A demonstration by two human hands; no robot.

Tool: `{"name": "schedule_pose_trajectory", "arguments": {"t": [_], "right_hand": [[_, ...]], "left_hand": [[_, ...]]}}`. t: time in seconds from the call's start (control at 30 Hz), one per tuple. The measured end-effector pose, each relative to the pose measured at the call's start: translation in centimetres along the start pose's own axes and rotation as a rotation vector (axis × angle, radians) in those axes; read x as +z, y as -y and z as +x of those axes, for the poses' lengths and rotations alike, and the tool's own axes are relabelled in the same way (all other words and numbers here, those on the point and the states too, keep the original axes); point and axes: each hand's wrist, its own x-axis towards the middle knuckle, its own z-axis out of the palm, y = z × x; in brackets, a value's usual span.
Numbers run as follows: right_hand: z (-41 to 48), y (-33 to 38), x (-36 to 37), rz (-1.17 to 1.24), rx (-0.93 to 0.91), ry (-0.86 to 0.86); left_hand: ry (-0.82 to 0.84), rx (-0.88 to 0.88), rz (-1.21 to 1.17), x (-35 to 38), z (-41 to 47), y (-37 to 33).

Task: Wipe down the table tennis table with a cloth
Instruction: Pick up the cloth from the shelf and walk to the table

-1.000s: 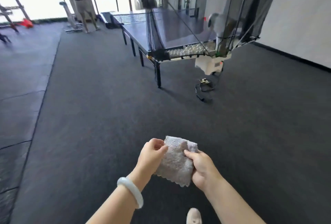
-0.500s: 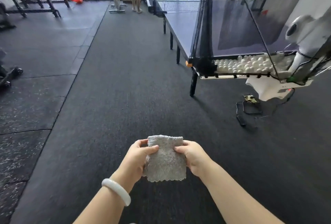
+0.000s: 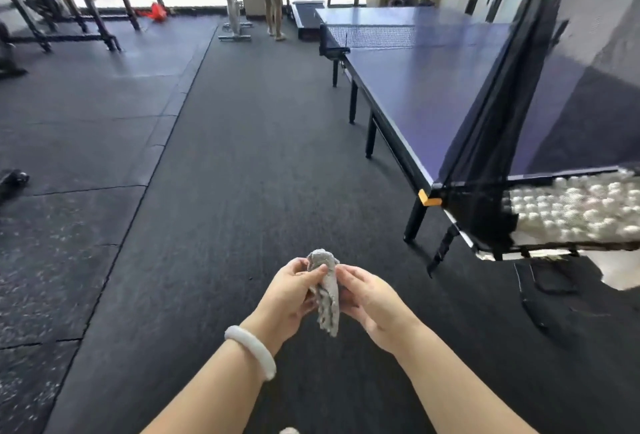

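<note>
Netting (image 3: 491, 128) fronts table (image 3: 415, 87); balls (image 3: 571, 206) (seemingly).

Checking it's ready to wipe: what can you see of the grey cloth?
The grey cloth looks like nubby terry with a ragged lower edge. It is bunched into a narrow upright bundle, its lower end hanging free. The left hand and the right hand pinch it near the top from either side, in the air over the floor, not touching the table.
</note>
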Motion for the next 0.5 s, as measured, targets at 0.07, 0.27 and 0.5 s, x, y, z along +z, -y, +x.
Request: {"name": "schedule_pose_trajectory", "arguments": {"t": [0.07, 0.27, 0.5], "right_hand": [[3.9, 2.3, 0.9, 0.010, -0.033, -0.027], [16.5, 7.6, 0.4, 0.004, -0.079, -0.129], [35.9, 14.0, -4.0, 0.179, -0.033, -0.118]], "left_hand": [[0.030, 0.007, -0.008, 0.1, 4.0, -2.7], [0.037, 0.015, 0.044, 0.3, 16.7, -8.7], [-0.032, 0.111, 0.473, 2.7, 35.1, -16.4]]}}
